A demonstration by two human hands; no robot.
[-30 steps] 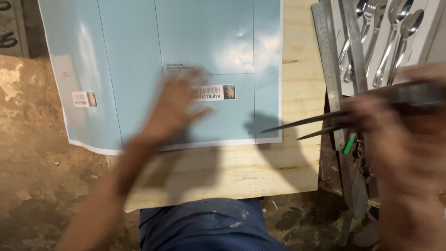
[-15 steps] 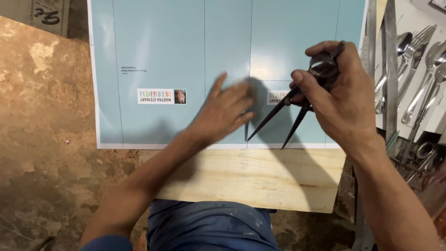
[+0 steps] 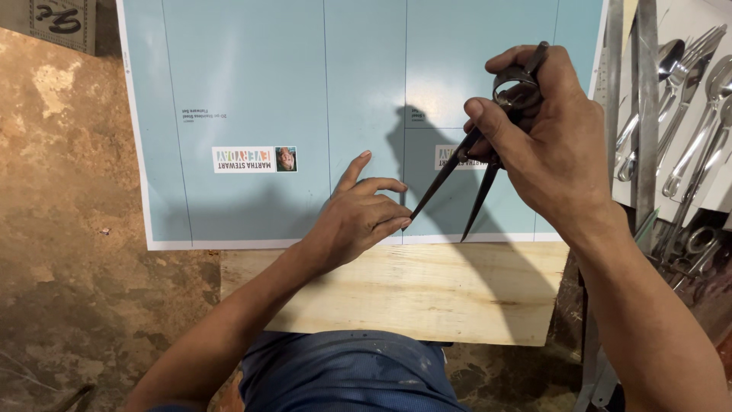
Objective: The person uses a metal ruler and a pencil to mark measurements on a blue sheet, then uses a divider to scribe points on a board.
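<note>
Your right hand is clenched around the top of a dark metal divider, thumb and fingers wrapped about its round hinge. From that grip the two legs run down and away to your left, splayed apart, so the tool's long axis slants from upper right at the hinge to lower left at the points. The left leg's tip ends right at the fingertips of your left hand; the right leg's tip comes down near the lower edge of the pale blue printed sheet, just right of those fingers.

Your left hand grasps nothing. It rests on the sheet with fingers loosely curled, index finger raised and pointing up-sheet, the lower fingers meeting the divider point.

The sheet lies across a pale wooden board, which shows below your knuckles. Beyond your right wrist lie long metal strips and, farther out, a pack of steel spoons and forks.
</note>
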